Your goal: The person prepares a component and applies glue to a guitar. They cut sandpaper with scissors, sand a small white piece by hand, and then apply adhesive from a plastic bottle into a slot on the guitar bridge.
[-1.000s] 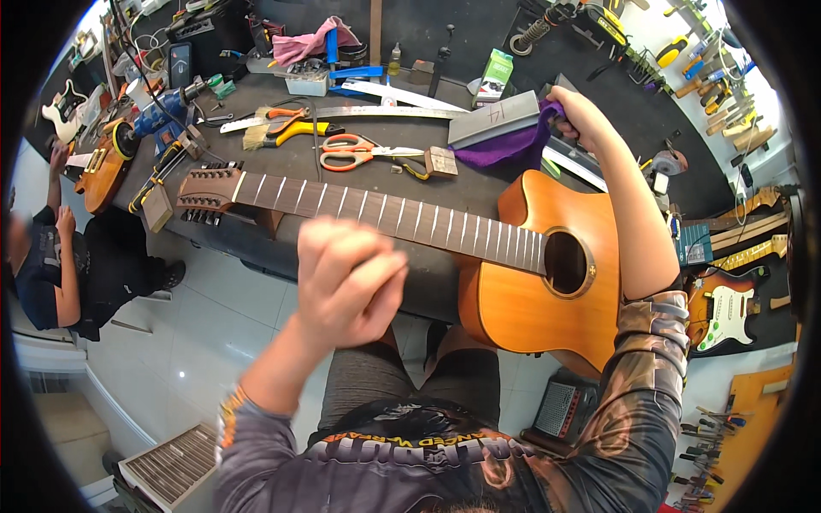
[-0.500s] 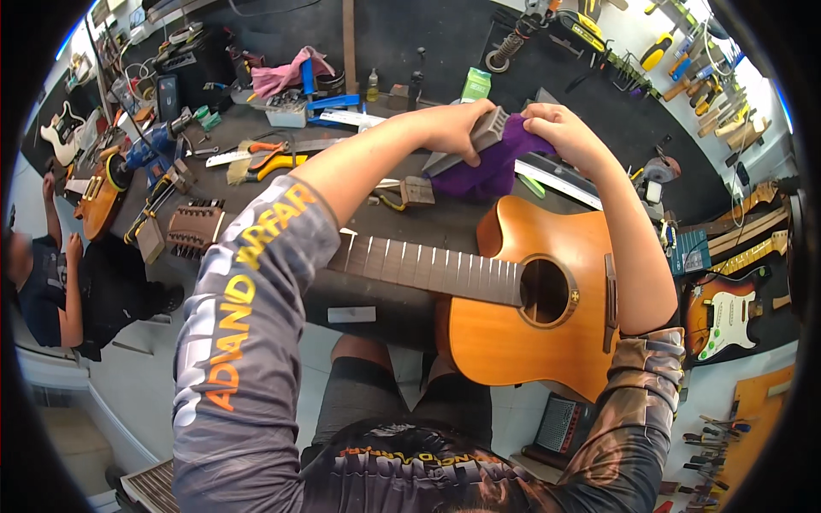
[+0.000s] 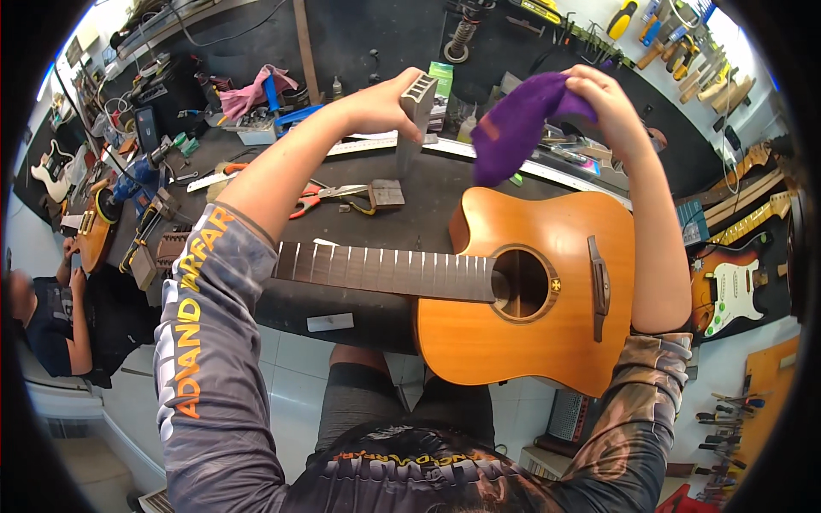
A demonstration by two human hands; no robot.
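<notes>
My left hand [image 3: 389, 104] grips a grey metal bar with a ribbed, hollow end [image 3: 416, 115], held upright above the bench. From the fingers of my right hand [image 3: 604, 101] hangs a purple cloth [image 3: 526, 124] with a small orange patch, apart from the bar. Below both hands an acoustic guitar [image 3: 530, 342] with a honey-coloured body lies face up at the bench's near edge. Its fretted neck [image 3: 385, 272] points left and passes by my left sleeve, which hides its far end. The strings are off.
On the bench lie red-handled pliers [image 3: 321, 195], a small block [image 3: 386, 193] and a long white straightedge [image 3: 547, 171]. A green box [image 3: 440, 81] stands behind. An electric guitar [image 3: 727, 295] hangs at right. Another person [image 3: 60, 316] works at far left beside an orange guitar body [image 3: 97, 235].
My hands have moved apart. The bar has gone left and been turned upright, and the cloth has come away from it to the right, now hanging from my right hand.
</notes>
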